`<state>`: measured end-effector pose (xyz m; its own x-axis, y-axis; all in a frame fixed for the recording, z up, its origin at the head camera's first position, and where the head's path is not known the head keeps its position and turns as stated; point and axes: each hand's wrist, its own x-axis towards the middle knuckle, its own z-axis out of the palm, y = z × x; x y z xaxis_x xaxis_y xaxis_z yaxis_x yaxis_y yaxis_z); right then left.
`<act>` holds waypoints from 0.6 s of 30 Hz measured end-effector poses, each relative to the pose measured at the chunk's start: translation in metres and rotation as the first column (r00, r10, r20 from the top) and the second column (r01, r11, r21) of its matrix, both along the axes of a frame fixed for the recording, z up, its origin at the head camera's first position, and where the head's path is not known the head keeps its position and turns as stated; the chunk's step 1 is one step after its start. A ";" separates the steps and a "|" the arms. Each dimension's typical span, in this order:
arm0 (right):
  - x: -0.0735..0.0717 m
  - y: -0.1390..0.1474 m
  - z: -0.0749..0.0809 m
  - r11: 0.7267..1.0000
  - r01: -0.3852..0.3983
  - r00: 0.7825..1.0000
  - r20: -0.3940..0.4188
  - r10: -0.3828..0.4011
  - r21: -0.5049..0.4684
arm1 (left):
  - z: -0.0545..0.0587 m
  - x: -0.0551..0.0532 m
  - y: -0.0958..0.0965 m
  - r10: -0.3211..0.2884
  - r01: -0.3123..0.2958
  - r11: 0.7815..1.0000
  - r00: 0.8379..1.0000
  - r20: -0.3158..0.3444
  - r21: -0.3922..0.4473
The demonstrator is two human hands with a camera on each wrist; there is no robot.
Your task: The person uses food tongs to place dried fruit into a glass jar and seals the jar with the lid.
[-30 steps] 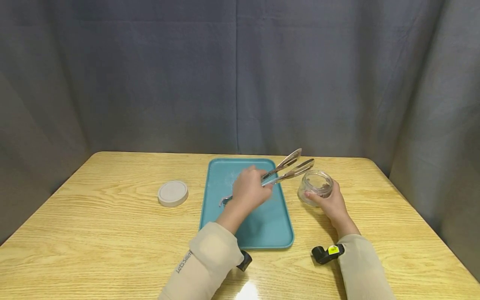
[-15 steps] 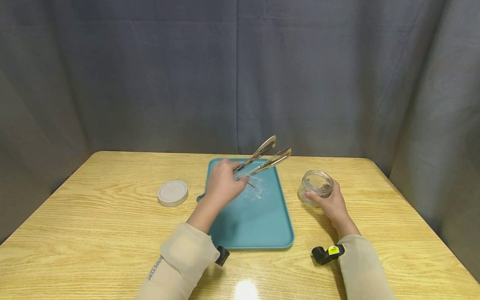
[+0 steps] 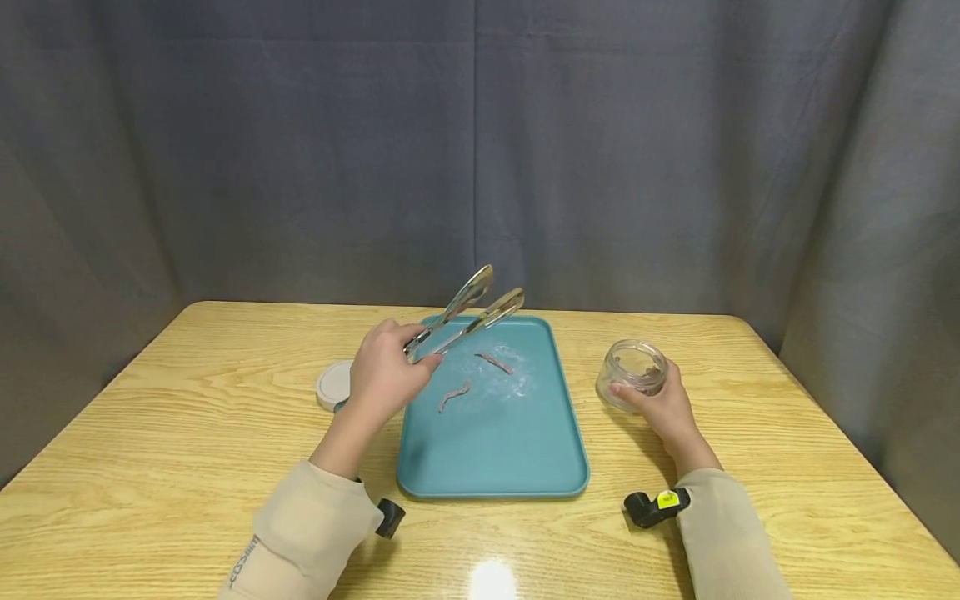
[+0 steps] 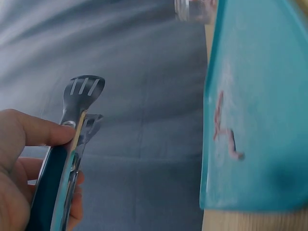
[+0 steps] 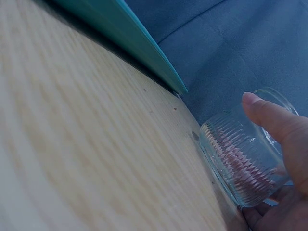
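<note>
My left hand (image 3: 386,375) grips a pair of tongs (image 3: 497,309) with slotted metal heads and teal handles. The tongs point away to the upper right, heads apart with nothing between them, above the far left part of a teal tray (image 3: 495,467). Two thin pinkish-brown strips lie on the tray: a wavy strip (image 3: 453,397) and a straighter strip (image 3: 493,362), near a smear of white powder (image 3: 513,379). To the tray's right, my right hand (image 3: 667,417) holds an uncovered glass jar (image 3: 615,387) from its right side. Pinkish pieces (image 5: 240,166) show through the jar's ribbed wall.
A round white lid (image 3: 332,385) lies left of the tray, partly hidden by my left hand. Everything stands on a wooden table (image 3: 187,433). A dark grey curtain (image 3: 337,167) hangs behind the table and along its sides.
My left hand has carried the tongs leftward, from near the jar across the tray to its left side. Both strips have come into full view. The right hand and jar stay still.
</note>
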<state>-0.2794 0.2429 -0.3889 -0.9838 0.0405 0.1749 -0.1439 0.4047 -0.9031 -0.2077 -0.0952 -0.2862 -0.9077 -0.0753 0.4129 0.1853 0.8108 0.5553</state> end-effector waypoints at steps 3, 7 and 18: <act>0.000 0.000 -0.001 1.000 0.003 1.000 -0.006 -0.003 -0.001 | -0.004 0.002 -0.011 0.007 -0.007 1.000 1.000 0.017 0.001; 0.000 0.001 -0.001 1.000 0.011 1.000 -0.003 -0.011 0.005 | -0.012 0.003 -0.023 0.022 -0.022 1.000 0.999 0.040 -0.003; -0.001 0.000 -0.001 1.000 -0.001 1.000 -0.005 0.001 -0.005 | -0.034 0.010 -0.044 0.030 -0.025 0.998 0.996 0.090 -0.052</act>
<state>-0.2803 0.2431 -0.3901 -0.9829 0.0403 0.1795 -0.1487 0.3998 -0.9045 -0.1980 -0.1388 -0.3204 -0.9393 -0.0818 0.3333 0.1136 0.8424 0.5267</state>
